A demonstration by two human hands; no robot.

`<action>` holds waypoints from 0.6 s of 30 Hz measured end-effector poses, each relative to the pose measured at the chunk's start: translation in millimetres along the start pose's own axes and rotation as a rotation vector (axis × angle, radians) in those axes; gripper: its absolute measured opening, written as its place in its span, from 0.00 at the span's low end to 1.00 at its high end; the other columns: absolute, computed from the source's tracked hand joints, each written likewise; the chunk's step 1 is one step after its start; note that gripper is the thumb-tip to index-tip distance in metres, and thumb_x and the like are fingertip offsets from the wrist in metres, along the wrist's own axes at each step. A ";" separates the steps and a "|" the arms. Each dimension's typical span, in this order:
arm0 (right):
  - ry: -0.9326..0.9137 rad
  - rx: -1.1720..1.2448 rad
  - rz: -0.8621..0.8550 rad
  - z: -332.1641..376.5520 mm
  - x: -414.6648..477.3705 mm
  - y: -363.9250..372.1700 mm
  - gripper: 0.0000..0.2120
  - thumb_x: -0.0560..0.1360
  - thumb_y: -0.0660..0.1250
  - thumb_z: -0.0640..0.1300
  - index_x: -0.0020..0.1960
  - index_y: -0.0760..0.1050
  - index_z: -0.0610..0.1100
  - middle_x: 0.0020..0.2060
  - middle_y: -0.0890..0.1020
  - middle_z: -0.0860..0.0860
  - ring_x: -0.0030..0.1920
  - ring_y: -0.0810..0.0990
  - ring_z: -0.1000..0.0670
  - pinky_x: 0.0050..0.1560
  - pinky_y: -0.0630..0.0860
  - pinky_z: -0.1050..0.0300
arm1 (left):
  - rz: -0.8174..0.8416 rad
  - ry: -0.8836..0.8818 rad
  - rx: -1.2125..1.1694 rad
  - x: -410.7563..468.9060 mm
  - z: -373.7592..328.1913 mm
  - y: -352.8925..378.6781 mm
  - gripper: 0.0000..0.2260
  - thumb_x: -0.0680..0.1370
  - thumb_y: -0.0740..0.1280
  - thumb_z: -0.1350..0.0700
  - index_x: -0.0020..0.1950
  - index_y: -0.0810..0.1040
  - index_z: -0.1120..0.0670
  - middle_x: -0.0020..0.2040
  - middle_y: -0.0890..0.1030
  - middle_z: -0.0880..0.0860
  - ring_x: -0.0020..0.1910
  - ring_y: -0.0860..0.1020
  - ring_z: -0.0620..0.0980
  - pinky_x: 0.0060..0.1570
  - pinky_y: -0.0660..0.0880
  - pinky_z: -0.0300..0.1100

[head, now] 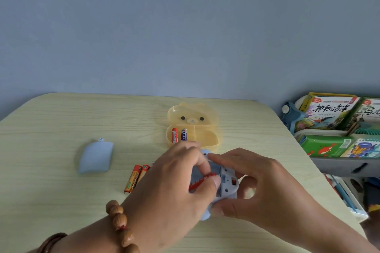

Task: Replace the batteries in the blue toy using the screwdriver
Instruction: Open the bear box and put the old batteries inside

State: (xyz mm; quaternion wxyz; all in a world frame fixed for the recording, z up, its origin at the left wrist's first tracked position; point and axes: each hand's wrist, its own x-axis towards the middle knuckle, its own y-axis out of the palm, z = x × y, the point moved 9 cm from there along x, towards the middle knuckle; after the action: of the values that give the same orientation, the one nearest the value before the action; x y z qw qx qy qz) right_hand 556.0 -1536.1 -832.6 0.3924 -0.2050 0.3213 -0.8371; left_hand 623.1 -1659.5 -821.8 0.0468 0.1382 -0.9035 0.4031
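– Near the front edge of the table [61,121], where is the blue toy [226,186] now?

– It is in the right hand [267,187], with the open battery side up. The thumb is curled at its near end and the forefinger at its far end, so this hand grips the toy. I cannot tell if the toy touches the table.

– And the left hand [174,183]?

– Its thumb and forefinger pinch a red battery [200,183], which lies slanted over the compartment. I judge that the step is to seat this battery, because it is not yet flat inside.

– How to do it well?

– First check the plus and minus marks, which I cannot read from here. Then push the flat end against the spring and press the other end down until the battery lies level. The right hand should hold the toy steady without covering the compartment.

– What about the other batteries?

– Two orange batteries [134,178] lie just beside the left hand, partly hidden by it. Perhaps they are the old ones, so do not mix them with the two batteries [174,135] in the open bear-shaped case [205,113] behind the hands.

– And closing?

– The blue cover [95,157] lies well apart on the left. I see no screwdriver and no screw, so find them first.
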 end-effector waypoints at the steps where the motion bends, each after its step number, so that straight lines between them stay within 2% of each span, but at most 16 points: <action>1: 0.006 0.000 0.004 -0.5 0.0 0.2 0.35 0.62 0.84 0.51 0.67 0.77 0.62 0.54 0.81 0.58 0.47 0.82 0.52 0.40 0.81 0.59 | -0.032 0.016 -0.001 1.1 -0.7 -4.7 0.08 0.74 0.65 0.40 0.44 0.74 0.44 0.62 0.71 0.32 0.67 0.65 0.27 0.58 0.57 0.18; 3: 0.014 -0.004 0.002 -2.2 0.0 0.5 0.35 0.62 0.84 0.52 0.67 0.77 0.62 0.55 0.81 0.58 0.47 0.82 0.51 0.40 0.82 0.57 | -0.118 0.069 -0.019 3.7 -3.0 -16.9 0.08 0.74 0.66 0.41 0.43 0.75 0.44 0.56 0.77 0.37 0.61 0.72 0.32 0.55 0.64 0.22; 6: 0.021 -0.011 -0.012 -4.9 0.7 -0.3 0.36 0.60 0.84 0.54 0.66 0.78 0.60 0.56 0.81 0.60 0.47 0.81 0.52 0.39 0.82 0.56 | -0.201 0.028 -0.183 12.0 5.0 -35.0 0.06 0.73 0.72 0.46 0.42 0.77 0.46 0.41 0.83 0.45 0.40 0.82 0.43 0.39 0.75 0.32; 9: 0.020 -0.004 -0.007 -5.5 1.6 -0.2 0.35 0.59 0.85 0.53 0.64 0.79 0.62 0.55 0.81 0.61 0.43 0.81 0.54 0.37 0.80 0.61 | -0.170 -0.021 -0.358 25.4 15.8 -40.3 0.06 0.76 0.72 0.57 0.45 0.79 0.46 0.40 0.85 0.45 0.32 0.83 0.46 0.35 0.78 0.38; 11: 0.023 0.016 0.007 -5.1 2.3 0.5 0.35 0.58 0.84 0.54 0.63 0.79 0.65 0.55 0.80 0.62 0.43 0.82 0.54 0.37 0.80 0.61 | -0.145 -0.070 -0.402 33.3 24.1 -42.7 0.05 0.77 0.72 0.58 0.46 0.84 0.47 0.42 0.87 0.42 0.32 0.85 0.46 0.38 0.79 0.38; 13: 0.013 0.019 0.007 -3.5 3.6 -0.1 0.36 0.57 0.81 0.58 0.63 0.75 0.70 0.56 0.80 0.63 0.45 0.82 0.53 0.38 0.81 0.60 | -0.089 -0.129 -0.454 40.1 34.4 -42.0 0.04 0.75 0.74 0.52 0.49 0.86 0.47 0.45 0.88 0.42 0.38 0.87 0.46 0.46 0.80 0.39; 15: 0.004 0.015 0.000 -2.2 4.3 -1.6 0.37 0.57 0.79 0.59 0.63 0.72 0.74 0.56 0.80 0.63 0.46 0.82 0.53 0.37 0.80 0.62 | 0.004 -0.154 -0.461 45.1 41.9 -38.9 0.13 0.71 0.77 0.50 0.54 0.85 0.45 0.46 0.88 0.45 0.45 0.87 0.44 0.54 0.78 0.39; 18: -0.007 0.001 0.000 -1.2 4.4 -2.3 0.37 0.58 0.81 0.59 0.64 0.71 0.74 0.56 0.80 0.63 0.46 0.83 0.53 0.38 0.81 0.61 | 0.044 -0.098 -0.386 54.8 45.9 -42.4 0.19 0.70 0.80 0.59 0.58 0.83 0.46 0.50 0.87 0.48 0.47 0.86 0.43 0.55 0.81 0.40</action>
State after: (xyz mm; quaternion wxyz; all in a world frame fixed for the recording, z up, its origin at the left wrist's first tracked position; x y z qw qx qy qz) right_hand 551.3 -1538.0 -831.5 0.3935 -0.2078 0.3197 -0.8365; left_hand 584.0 -1732.2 -811.4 0.0195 0.1264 -0.9680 0.2160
